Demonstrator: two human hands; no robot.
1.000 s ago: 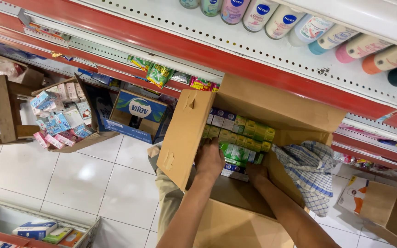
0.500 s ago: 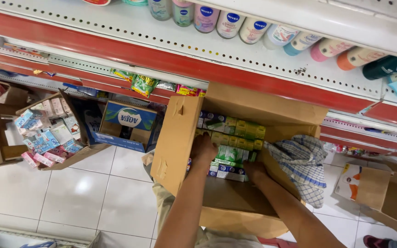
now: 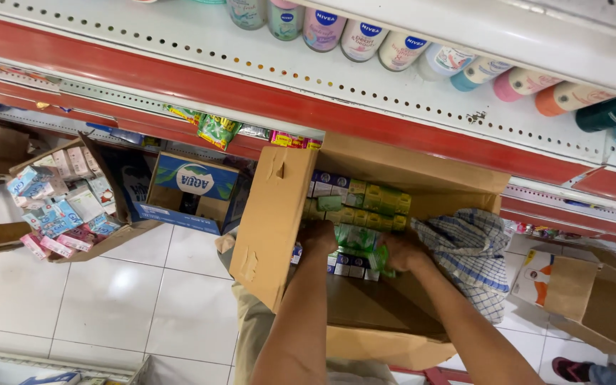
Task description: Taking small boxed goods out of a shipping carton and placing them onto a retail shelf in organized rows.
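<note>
Left hand (image 3: 320, 237): inside an open cardboard box (image 3: 272, 221), fingers curled onto the left end of a green shrink-wrapped pack of small cartons (image 3: 356, 241); gripping it from that side.

Right hand (image 3: 401, 253): also in the box, closed on the right end of the same pack, so the pack sits clamped between both hands, just above the lower rows of stock.

Box contents: further rows of green and yellow-green cartons (image 3: 365, 203) lie packed against the far wall, touching the held pack or just behind it. A blue-and-white checked cloth (image 3: 468, 249) hangs over the box's right rim, just beside the right hand.

Edges and room: the tall left flap stands upright, close against the left forearm; the far wall rises under the red shelf edge (image 3: 365, 121). The near part of the box floor is bare cardboard. The box top is open.

Surroundings: white tiled floor (image 3: 108, 299); a blue-printed carton (image 3: 194, 192) to the left, well apart.
</note>
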